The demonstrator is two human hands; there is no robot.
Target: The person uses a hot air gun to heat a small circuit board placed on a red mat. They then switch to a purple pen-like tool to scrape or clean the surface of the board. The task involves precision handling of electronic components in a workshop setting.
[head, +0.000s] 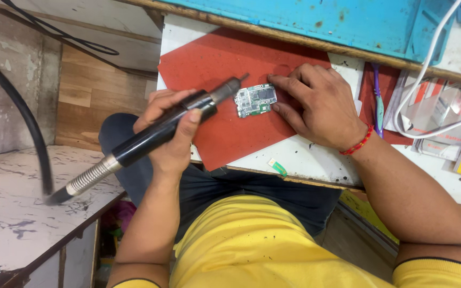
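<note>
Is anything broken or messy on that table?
The blue board at the back has chipped, rusty spots. A small green strip lies loose near the table edge. The circuit board sits slightly askew on the red mat, steadied by the right hand.

blue painted board (316, 21) across top of frame, chipped; white cable (433, 53) drops from upper right and loops over a pile of packets and cards (444, 114) at right edge; purple-handled tool (378, 101) just left of that pile; small green-tipped flex strip (278, 168) on white tabletop (316, 157) near centre; marbled white side bench (6, 213) lower left
</note>
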